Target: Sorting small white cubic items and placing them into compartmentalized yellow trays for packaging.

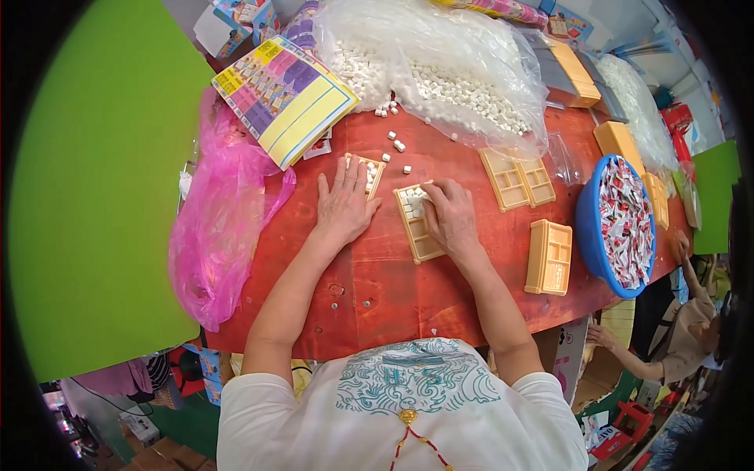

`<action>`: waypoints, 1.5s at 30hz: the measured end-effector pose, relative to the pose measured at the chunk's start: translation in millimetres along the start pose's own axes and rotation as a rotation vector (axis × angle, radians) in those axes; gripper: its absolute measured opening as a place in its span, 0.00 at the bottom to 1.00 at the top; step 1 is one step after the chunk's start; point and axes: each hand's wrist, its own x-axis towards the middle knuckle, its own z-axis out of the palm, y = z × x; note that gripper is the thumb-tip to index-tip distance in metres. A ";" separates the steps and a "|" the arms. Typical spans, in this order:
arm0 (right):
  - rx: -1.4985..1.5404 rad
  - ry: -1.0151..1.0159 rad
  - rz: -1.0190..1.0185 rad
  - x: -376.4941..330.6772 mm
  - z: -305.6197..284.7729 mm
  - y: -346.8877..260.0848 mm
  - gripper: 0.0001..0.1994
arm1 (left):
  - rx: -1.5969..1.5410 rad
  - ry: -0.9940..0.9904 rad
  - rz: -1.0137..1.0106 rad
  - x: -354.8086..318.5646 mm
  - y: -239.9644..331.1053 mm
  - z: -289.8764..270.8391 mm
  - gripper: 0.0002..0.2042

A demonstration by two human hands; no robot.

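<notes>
The fingers of the right hand (454, 216) are bent, with their tips brought down at the far right edge of the middle tray (426, 250); whether a cube is pinched between them cannot be told. White cubes (412, 204) are packed in the far compartment of this tan tray, which is set on a red table (377, 275). The fingers of the left hand (345, 200) are stretched out, slightly apart, and laid over another tan tray (378, 179) just left of the middle tray. More white cubes can be seen in that one, partly covered by the hand.

A few loose cubes (400, 146) are scattered just beyond the middle tray, and farther beyond it a large clear bag (471, 47) is filled with many more. To the right of the middle tray, a pair of tan trays (506, 177) and a stack of trays (542, 255) are placed. Farther right of it, a blue basin (587, 216) is heaped with small red and white packets (624, 224). Beyond the middle tray and to its left, a stack of printed cards (287, 102) is laid partly over a pink bag (212, 228).
</notes>
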 end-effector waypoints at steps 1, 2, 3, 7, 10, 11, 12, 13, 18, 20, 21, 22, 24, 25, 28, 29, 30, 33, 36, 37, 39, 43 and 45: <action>-0.030 -0.006 -0.016 7.8 3.4 -0.6 0.13 | -0.007 0.007 -0.015 -4.4 0.1 -0.4 0.38; -0.030 -0.006 -0.017 15.9 8.6 -0.4 0.13 | -0.008 0.008 -0.015 -9.4 0.7 -2.4 0.38; -0.088 -0.015 -0.042 24.7 15.3 1.2 0.12 | 0.005 -0.020 -0.056 -15.2 1.8 -5.6 0.37; -0.330 -0.244 -0.065 51.2 37.5 10.9 0.06 | 0.016 -0.011 -0.162 -41.0 6.4 -11.1 0.38; -0.366 -0.280 -0.109 62.2 48.4 15.8 0.05 | -0.026 0.019 -0.158 -53.5 3.5 -12.5 0.38; -0.362 -0.284 -0.117 65.0 51.7 17.9 0.05 | -0.026 0.020 -0.166 -55.0 0.7 -13.6 0.38; -0.348 -0.295 -0.090 67.0 54.9 19.9 0.05 | -0.075 0.031 -0.182 -55.7 -3.1 -14.9 0.38; -0.335 -0.306 -0.061 67.6 57.9 21.5 0.05 | -0.125 0.043 -0.196 -56.1 -6.9 -15.7 0.38; -0.298 -0.252 -0.063 66.6 66.4 9.1 0.04 | -0.195 0.020 -0.197 -64.0 -21.0 -10.0 0.36; -0.315 -0.246 -0.039 66.9 67.0 9.5 0.04 | -0.253 0.076 -0.192 -67.4 -23.6 -9.9 0.36; -0.307 -0.284 -0.023 69.6 65.6 12.4 0.03 | -0.353 0.116 -0.204 -68.7 -26.2 -11.9 0.34; -0.298 -0.322 -0.008 70.4 64.8 13.8 0.03 | -0.453 0.157 -0.216 -70.4 -28.4 -14.0 0.33; -0.177 -0.290 -0.005 70.1 66.4 14.0 0.04 | -0.387 0.129 -0.212 -73.3 -33.7 -16.8 0.32; -0.056 -0.254 0.003 69.7 67.3 13.8 0.06 | -0.317 0.101 -0.201 -74.5 -35.0 -17.0 0.31; 0.309 -0.240 0.052 74.5 73.0 -13.9 0.05 | -0.188 0.060 -0.169 -77.8 -33.2 -12.5 0.31; 0.307 -0.242 0.052 74.2 75.5 -23.8 0.05 | -0.191 0.060 -0.169 -78.6 -33.5 -10.7 0.31; 0.329 -0.250 0.014 73.2 79.1 -34.2 0.05 | -0.178 0.061 -0.175 -79.4 -34.4 -8.8 0.31; 0.367 -0.280 -0.028 69.8 86.3 -44.2 0.05 | -0.180 0.070 -0.177 -79.5 -34.2 -7.7 0.32; 0.334 -0.271 -0.047 67.9 84.1 -40.7 0.06 | -0.231 0.087 -0.178 -80.7 -35.6 -11.2 0.32; 0.370 -0.259 0.008 68.7 81.9 -37.9 0.05 | -0.269 0.096 -0.177 -81.9 -36.4 -12.1 0.33; 0.393 -0.244 0.066 68.5 78.1 -35.8 0.05 | -0.258 0.109 -0.159 -82.5 -37.3 -10.6 0.33; 0.240 -0.285 -0.027 62.2 77.7 -42.1 0.04 | -0.132 0.046 -0.103 -80.7 -33.4 -12.9 0.33; 0.159 -0.300 -0.102 60.4 77.8 -45.0 0.04 | -0.171 0.044 -0.115 -81.1 -32.3 -15.3 0.34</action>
